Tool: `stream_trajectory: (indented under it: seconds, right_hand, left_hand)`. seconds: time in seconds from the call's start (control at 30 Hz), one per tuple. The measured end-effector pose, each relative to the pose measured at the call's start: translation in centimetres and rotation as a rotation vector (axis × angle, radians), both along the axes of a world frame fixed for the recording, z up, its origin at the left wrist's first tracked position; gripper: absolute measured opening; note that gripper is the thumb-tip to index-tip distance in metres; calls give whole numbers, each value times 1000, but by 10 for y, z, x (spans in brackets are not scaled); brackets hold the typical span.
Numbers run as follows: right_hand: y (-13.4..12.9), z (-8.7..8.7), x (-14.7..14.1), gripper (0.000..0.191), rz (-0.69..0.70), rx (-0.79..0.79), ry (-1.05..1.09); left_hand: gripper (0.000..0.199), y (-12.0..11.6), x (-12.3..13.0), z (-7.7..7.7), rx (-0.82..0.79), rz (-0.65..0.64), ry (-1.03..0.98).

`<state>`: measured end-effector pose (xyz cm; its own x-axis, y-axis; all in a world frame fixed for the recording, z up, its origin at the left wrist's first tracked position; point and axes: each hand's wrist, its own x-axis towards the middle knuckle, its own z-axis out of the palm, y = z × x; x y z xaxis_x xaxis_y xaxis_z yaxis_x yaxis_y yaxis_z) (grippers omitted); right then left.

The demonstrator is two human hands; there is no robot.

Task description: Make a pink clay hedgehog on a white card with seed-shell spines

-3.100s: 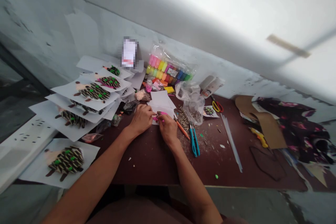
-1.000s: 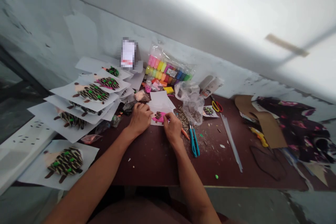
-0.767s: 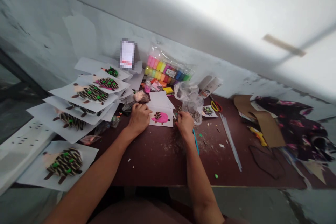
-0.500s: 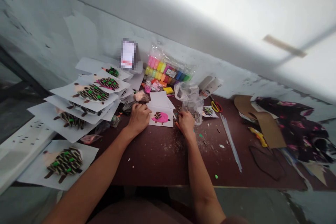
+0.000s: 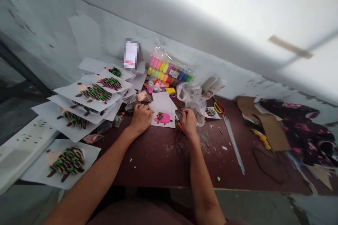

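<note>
My left hand [image 5: 142,117] rests with bent fingers at the left edge of a small white paper [image 5: 155,124], its thumb side touching it. On that paper lies a pink clay hedgehog [image 5: 164,117] with brown feet and a few dark striped pieces at its upper left. Just right of the paper, my right hand [image 5: 189,122] is closed, fingertips pressed together. An orange-handled tool [image 5: 180,126] sticks out at the left side of this hand; its working end is mostly hidden. Any small piece between the fingertips is too small to make out.
Finished hedgehog pictures [image 5: 96,93] are stacked at left. Behind stand a pack of coloured clay [image 5: 171,70] and a clear plastic bag [image 5: 195,107]. Scissors [image 5: 219,107], clear glue sticks [image 5: 233,144], a yellow glue gun [image 5: 261,139] and cardboard [image 5: 274,130] lie rightward. Scraps dot the table.
The whole view has shifted slightly. My right hand's fingers have drawn up a little beside the paper; my left hand stays at the paper's edge.
</note>
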<state>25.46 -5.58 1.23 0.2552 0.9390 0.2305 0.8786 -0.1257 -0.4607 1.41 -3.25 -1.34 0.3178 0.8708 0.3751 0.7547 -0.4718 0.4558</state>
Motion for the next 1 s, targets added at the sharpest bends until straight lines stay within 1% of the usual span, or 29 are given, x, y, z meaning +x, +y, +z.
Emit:
stream_trajectory:
  seconds: [0.1,0.2,0.33,0.43,0.53,0.77,1.0]
  right_hand:
    - [-8,2,-15,20,115,48,185]
    - [-17,2,-37,17,234,43,323]
    - [-24,-1,-61,18,335,29,378]
    - [-25,-3,-71,13,318,18,331]
    - [-25,-5,-76,11,292,-1,230]
    - [-28,-9,-85,20,291,-54,4]
    - [-30,-9,-92,15,210,-78,-103]
  left_hand:
    - [33,0,0,1,-14,-5,-9]
    - [33,-1,0,2,-26,-7,-1]
    - [33,-2,0,3,-30,-2,8]
    - [33,-2,0,5,-29,-4,4]
    - [33,-2,0,6,-28,-10,5]
    - [33,-3,1,8,-9,-23,3]
    - [32,-4,2,10,0,-31,9]
